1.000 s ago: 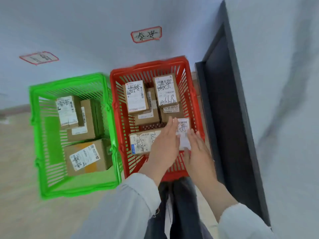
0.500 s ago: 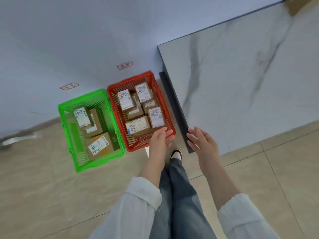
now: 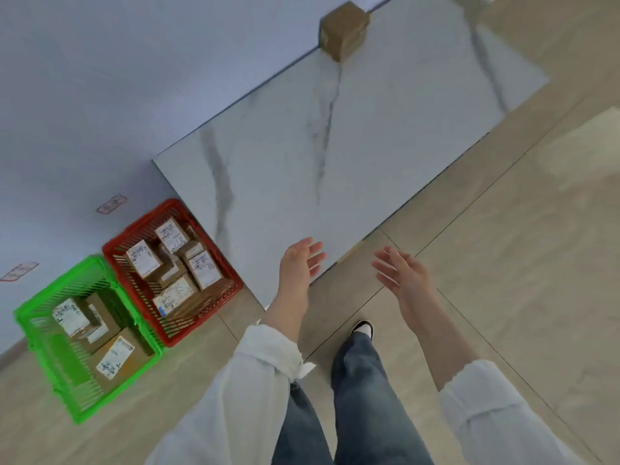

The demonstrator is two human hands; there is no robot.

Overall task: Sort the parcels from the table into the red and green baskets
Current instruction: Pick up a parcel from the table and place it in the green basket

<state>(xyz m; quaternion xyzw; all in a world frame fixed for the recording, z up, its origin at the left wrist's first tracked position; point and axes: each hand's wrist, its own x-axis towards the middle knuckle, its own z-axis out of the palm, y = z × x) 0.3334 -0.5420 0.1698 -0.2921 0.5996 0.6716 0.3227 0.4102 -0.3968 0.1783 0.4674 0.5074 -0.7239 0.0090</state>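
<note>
From my station a good deal is smeared by motion. The fingertips of both hands are blurred, and the print on the two red-bordered wall signs (image 3: 111,204) (image 3: 18,271) cannot be read. My feed cuts off the person's white sleeves and jeans at the bottom edge, and I see only one shoe (image 3: 363,327).

One brown parcel (image 3: 344,35) stands on the marble-look table (image 3: 385,146), at its far edge by the wall and well apart from both hands. It is soft in focus, so I can't tell if it has a label.

The red basket (image 3: 214,305) and the green basket (image 3: 117,389) sit side by side on the floor against the wall, with the red one just beside the table's end. In the red basket I count four parcels with large white labels. More brown cardboard is wedged between and under them, too overlapped for me to count. In the green basket I count three labelled parcels, the lower ones partly covered.

There are two hands, both holding nothing. The left hand (image 3: 300,263) hangs over the table's near corner with its fingers loosely spread. The right hand (image 3: 401,271) is over the floor tiles just off the table's edge, also with its fingers apart.
</note>
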